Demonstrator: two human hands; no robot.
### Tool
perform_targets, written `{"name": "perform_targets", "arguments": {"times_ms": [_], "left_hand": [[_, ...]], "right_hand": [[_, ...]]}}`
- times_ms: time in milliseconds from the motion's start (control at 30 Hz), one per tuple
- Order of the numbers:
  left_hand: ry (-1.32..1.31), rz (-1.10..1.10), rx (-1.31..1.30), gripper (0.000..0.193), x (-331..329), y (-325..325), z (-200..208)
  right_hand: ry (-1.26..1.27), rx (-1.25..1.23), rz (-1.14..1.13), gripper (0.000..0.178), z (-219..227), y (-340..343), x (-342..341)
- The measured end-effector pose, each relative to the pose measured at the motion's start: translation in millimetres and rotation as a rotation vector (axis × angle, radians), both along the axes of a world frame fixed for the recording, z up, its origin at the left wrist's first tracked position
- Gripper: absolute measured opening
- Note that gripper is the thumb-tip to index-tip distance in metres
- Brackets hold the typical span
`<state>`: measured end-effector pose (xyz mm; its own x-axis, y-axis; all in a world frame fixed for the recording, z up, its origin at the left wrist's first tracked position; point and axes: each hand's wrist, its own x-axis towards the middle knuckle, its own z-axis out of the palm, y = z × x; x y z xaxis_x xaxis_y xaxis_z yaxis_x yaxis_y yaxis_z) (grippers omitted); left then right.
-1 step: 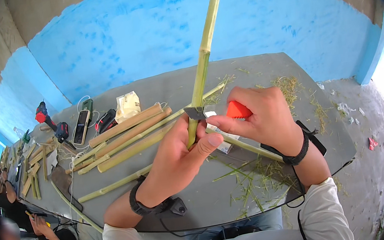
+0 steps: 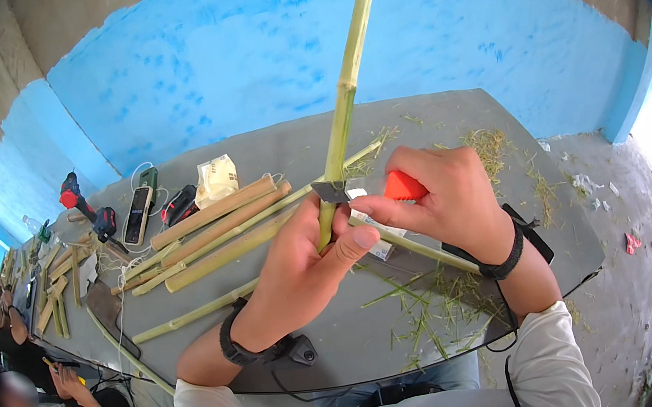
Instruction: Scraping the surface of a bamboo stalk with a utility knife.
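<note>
Here, the left hand (image 2: 291,279) grasps the stick (image 2: 346,88) low down, above the desk (image 2: 488,114), while the right hand (image 2: 450,198) grips the red-handled tool (image 2: 404,187), blade (image 2: 330,193) against the stick; keeping the left hand clear of that blade seems wise.

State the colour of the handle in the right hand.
The handle is orange-red, best seen in the head view.

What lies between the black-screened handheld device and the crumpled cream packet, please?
The head view shows a red-and-black object and a white cable.
</note>
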<state>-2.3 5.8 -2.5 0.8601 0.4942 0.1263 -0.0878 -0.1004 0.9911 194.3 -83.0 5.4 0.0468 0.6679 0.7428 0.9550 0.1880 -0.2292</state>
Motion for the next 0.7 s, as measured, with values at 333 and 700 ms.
{"name": "perform_targets", "arguments": {"times_ms": [333,700], "left_hand": [[0.095,-0.124,-0.070,0.034,-2,-7,-3],[0.005,-0.092,-0.046,0.037,2,-4,0]], "right_hand": [[0.067,0.347,-0.286,0.050,5,11,40],[0.088,0.059,-0.005,0.051,2,2,15]]}}
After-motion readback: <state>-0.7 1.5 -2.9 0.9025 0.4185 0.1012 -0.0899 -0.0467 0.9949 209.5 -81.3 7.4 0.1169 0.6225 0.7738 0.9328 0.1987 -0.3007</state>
